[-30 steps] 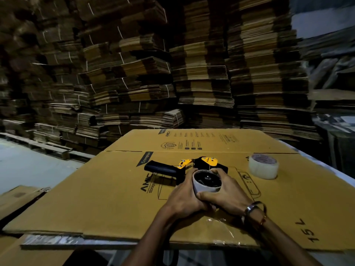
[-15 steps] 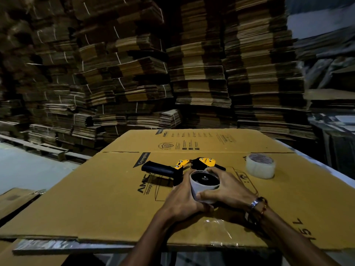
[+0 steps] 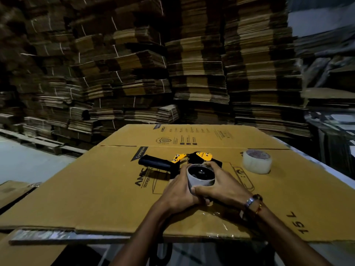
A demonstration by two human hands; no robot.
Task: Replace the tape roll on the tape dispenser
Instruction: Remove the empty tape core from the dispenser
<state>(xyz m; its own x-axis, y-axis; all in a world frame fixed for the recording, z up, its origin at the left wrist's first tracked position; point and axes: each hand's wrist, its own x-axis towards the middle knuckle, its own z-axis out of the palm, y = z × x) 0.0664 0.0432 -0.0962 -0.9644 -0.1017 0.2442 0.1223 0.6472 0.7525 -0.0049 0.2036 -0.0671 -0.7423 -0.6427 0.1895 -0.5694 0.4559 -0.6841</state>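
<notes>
At near centre of cardboard sheet (image 3: 96,189) | left hand (image 3: 177,191) and right hand (image 3: 222,186) both curl round spent core (image 3: 200,179) on tape dispenser (image 3: 178,162) | judged: lift straight off hub, steady the dispenser | fresh tape roll (image 3: 257,161) lies far right, well apart.

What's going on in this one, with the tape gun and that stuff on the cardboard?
A person is swapping the roll on a black-and-yellow tape dispenser that lies on a flattened cardboard box. Both hands, left and right, grip the empty-looking core sitting on the dispenser's hub. A full clear tape roll waits to the right, untouched.
</notes>
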